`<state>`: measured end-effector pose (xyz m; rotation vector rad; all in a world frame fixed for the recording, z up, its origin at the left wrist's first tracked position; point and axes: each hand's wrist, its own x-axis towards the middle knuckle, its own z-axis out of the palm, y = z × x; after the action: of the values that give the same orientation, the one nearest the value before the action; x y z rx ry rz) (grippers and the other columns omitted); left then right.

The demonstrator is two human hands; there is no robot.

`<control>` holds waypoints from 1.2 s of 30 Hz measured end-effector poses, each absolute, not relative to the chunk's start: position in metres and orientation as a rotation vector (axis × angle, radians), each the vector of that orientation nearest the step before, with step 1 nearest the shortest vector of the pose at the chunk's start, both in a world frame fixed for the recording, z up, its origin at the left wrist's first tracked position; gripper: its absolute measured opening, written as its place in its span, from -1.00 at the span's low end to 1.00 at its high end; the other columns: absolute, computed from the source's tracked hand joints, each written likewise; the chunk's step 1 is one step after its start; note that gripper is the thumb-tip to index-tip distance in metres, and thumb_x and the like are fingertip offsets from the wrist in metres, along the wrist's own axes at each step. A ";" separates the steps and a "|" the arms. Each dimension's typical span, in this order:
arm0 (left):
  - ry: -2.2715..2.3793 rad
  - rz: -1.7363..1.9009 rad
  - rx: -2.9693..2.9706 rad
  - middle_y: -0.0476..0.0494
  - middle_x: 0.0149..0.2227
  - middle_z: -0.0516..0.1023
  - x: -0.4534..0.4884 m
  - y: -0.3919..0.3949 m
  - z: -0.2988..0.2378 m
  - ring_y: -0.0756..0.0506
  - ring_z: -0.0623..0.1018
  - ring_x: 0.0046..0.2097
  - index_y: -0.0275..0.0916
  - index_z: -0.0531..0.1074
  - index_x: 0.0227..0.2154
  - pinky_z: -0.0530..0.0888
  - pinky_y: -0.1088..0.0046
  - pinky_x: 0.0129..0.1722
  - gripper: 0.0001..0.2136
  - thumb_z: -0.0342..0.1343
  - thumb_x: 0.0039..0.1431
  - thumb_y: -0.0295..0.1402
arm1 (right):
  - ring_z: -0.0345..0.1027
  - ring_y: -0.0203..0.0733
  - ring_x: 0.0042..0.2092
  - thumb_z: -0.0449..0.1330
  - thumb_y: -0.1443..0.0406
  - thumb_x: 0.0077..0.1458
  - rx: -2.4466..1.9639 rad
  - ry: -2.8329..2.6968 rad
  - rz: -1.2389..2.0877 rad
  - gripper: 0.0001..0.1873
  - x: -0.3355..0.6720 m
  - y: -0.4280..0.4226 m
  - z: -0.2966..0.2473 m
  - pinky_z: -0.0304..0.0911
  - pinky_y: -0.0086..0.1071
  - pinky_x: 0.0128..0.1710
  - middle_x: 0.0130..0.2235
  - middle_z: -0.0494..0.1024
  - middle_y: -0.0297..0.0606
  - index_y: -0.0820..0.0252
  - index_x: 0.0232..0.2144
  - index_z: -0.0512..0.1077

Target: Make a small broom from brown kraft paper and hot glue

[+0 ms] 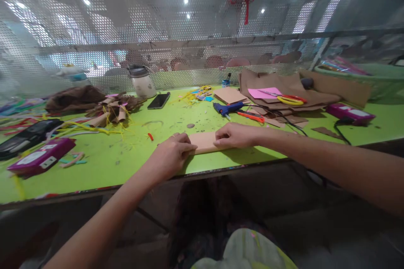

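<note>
A tan piece of paper [203,142] lies near the front edge of the green table, apparently folded or rolled along its near edge. My left hand [175,151] grips its left end, with thumb and fingers closed at the edge. At the right end, my right hand [232,135] has its fingers curled and pinches the paper against the tabletop. Beyond my right hand are a blue glue gun [229,108] and an orange-handled cutter [251,116]. A small round disc [190,125] lies just behind the paper.
Stacked brown paper [271,80] with yellow-handled scissors [290,99] fills the back right. Purple power strips [350,114] sit at both sides, with black cables on the right. A phone [159,101], a white jar [142,82] and paper scraps [202,93] stand further back.
</note>
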<state>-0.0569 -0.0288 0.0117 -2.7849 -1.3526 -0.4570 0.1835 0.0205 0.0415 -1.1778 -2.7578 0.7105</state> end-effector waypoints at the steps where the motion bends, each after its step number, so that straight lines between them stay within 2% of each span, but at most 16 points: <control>1: -1.350 -0.455 -2.788 -0.12 -0.30 0.47 -0.057 -0.028 0.012 -0.06 0.43 -0.28 -0.16 0.56 -0.22 0.33 0.45 -0.32 -0.75 -0.04 0.25 -0.43 | 0.09 -0.33 -0.50 0.07 0.19 0.07 -1.182 -2.747 0.726 -0.74 0.183 0.020 0.041 -0.04 -0.44 -0.52 -0.56 0.28 -0.39 0.25 -0.47 0.44; 6: -1.361 -0.464 -2.792 -0.13 -0.29 0.48 -0.056 -0.028 0.012 -0.07 0.43 -0.27 -0.17 0.56 -0.20 0.34 0.44 -0.32 -0.75 -0.04 0.25 -0.40 | 0.12 -0.32 -0.47 0.12 0.15 0.04 -1.192 -2.638 0.825 -0.74 0.186 0.019 0.030 -0.01 -0.46 -0.50 -0.52 0.36 -0.37 0.25 -0.44 0.45; 13: -1.378 -0.479 -2.791 -0.14 -0.29 0.49 -0.057 -0.028 0.013 -0.08 0.43 -0.25 -0.16 0.57 -0.20 0.36 0.43 -0.28 -0.73 -0.05 0.24 -0.41 | 0.17 -0.33 -0.47 0.14 0.19 0.01 -1.193 -2.478 0.887 -0.74 0.190 0.016 0.023 0.00 -0.46 -0.50 -0.51 0.41 -0.36 0.28 -0.38 0.51; 20: -1.379 -0.485 -2.805 -0.15 -0.27 0.50 -0.058 -0.027 0.012 -0.09 0.44 -0.23 -0.17 0.56 -0.16 0.37 0.42 -0.26 -0.73 -0.04 0.25 -0.39 | 0.37 -0.19 -0.27 0.20 0.16 -0.02 -1.092 -2.486 0.984 -0.65 0.209 0.021 0.026 0.19 -0.43 -0.32 -0.31 0.59 -0.24 0.28 -0.27 0.59; 23: -1.371 -0.486 -2.807 -0.16 -0.27 0.50 -0.059 -0.026 0.012 -0.09 0.44 -0.22 -0.18 0.56 -0.16 0.37 0.42 -0.26 -0.73 -0.05 0.25 -0.38 | 0.40 -0.16 -0.22 0.21 0.18 -0.02 -1.091 -2.489 1.017 -0.63 0.210 0.023 0.026 0.22 -0.43 -0.27 -0.24 0.61 -0.21 0.31 -0.22 0.58; 36: -1.359 -0.521 -2.834 -0.16 -0.27 0.50 -0.060 -0.025 0.012 -0.09 0.45 -0.22 -0.18 0.56 -0.16 0.38 0.43 -0.24 -0.74 -0.03 0.25 -0.36 | 0.42 -0.16 -0.16 0.21 0.17 0.04 -1.020 -2.502 0.982 -0.64 0.219 0.022 0.023 0.25 -0.42 -0.18 -0.18 0.61 -0.19 0.26 -0.18 0.57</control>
<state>-0.0596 -0.0247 0.0121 -2.8338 -1.3590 -0.5206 0.2189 0.0216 0.0230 -1.0201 -2.5018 0.9817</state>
